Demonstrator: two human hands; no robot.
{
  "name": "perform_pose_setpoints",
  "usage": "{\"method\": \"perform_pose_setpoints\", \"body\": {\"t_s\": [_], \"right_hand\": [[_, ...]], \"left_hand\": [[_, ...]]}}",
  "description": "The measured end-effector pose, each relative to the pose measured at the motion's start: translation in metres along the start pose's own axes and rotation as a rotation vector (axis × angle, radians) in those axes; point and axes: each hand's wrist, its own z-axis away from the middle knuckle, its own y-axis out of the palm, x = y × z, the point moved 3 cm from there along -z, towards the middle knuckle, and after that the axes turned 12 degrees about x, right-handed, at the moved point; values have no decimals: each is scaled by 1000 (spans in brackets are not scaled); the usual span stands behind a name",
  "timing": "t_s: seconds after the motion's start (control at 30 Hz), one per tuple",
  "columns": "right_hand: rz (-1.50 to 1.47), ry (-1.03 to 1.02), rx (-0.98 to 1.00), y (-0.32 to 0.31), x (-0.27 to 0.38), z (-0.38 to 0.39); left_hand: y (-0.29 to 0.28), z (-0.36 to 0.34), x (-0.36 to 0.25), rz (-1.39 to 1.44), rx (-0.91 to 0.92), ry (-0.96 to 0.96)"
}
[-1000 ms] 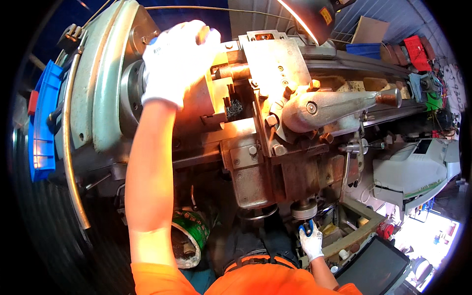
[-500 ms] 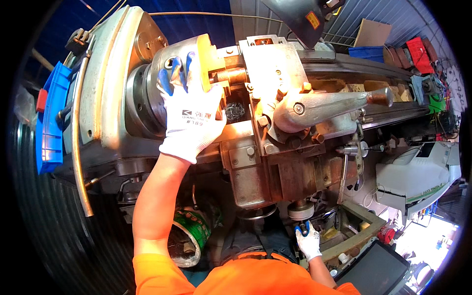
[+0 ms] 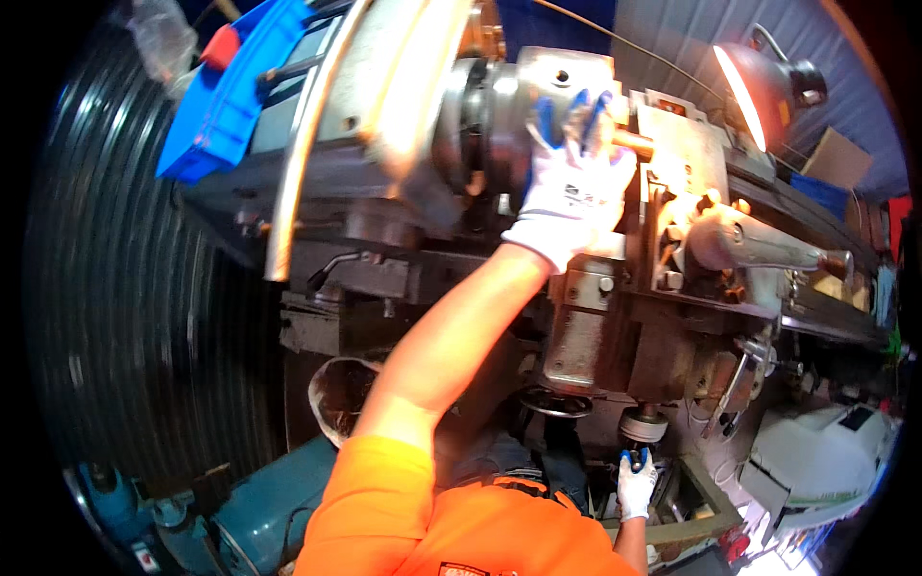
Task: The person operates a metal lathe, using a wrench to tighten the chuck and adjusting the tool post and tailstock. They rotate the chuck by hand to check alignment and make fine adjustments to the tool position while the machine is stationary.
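My left hand (image 3: 574, 192), in a white glove with blue fingertips, lies on the metal chuck (image 3: 509, 106) of a lathe. Its fingers are stretched out and spread across the chuck; the palm side is hidden. Just right of this hand, a short copper-coloured round workpiece (image 3: 634, 144) points toward the tool post. A heavy tool-post lever (image 3: 768, 245) reaches to the right. Low on the right, my gloved right hand (image 3: 636, 488) has its fingers closed round the small dark handle in front of a ringed metal handwheel (image 3: 643, 425).
A lit work lamp (image 3: 759, 91) hangs over the lathe bed. At upper left stand a blue tray (image 3: 219, 110) and a long metal rod (image 3: 300, 173). Below my left arm is an open bucket (image 3: 336, 398), with a teal tank (image 3: 264, 509) behind. A second handwheel (image 3: 557, 401) sits nearer my body.
The view has swung left, so the lathe appears farther right. My left hand stays on the chuck, which seems to have turned. My right hand stays at the handwheel.
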Motion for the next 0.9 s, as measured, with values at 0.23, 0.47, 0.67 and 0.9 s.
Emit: {"method": "perform_pose_setpoints", "body": {"t_s": [0.23, 0.47, 0.67, 0.9], "right_hand": [[123, -55, 43, -4, -18, -9], [220, -36, 106, -15, 15, 0], [243, -78, 165, -21, -30, -31], [290, -89, 166, -20, -15, -26]], "left_hand": [[-53, 105, -13, 614, -125, -72], [-79, 281, 133, 732, -587, -725], [-134, 231, 209, 157, -185, -982], [-97, 259, 302, 78, 132, -1176]]}}
